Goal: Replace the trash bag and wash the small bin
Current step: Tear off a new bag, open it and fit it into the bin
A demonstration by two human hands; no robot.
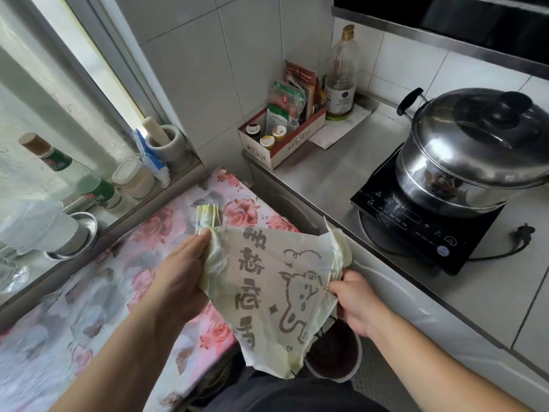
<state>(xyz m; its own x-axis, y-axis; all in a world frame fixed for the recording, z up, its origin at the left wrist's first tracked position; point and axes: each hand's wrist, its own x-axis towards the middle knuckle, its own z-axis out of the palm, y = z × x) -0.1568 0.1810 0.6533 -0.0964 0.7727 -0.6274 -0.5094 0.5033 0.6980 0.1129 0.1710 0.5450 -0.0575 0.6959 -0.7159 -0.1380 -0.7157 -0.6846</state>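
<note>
Both forearms reach in from the near edge. Small bin (334, 358) on the floor, near centre, partly hidden under the trash bag (267, 292). Left hand (178, 278) grips the bag's left edge, fingers curled round it; right hand (355, 304) pinches its right edge. Bag stretched flat between them, over the floral cloth (89, 292). Far right: steel pot (475, 150) on the induction cooker (416, 221).

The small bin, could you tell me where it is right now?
In the head view, the small bin stands on the floor at lower centre, partly hidden under the printed bag, below the right hand.
</note>
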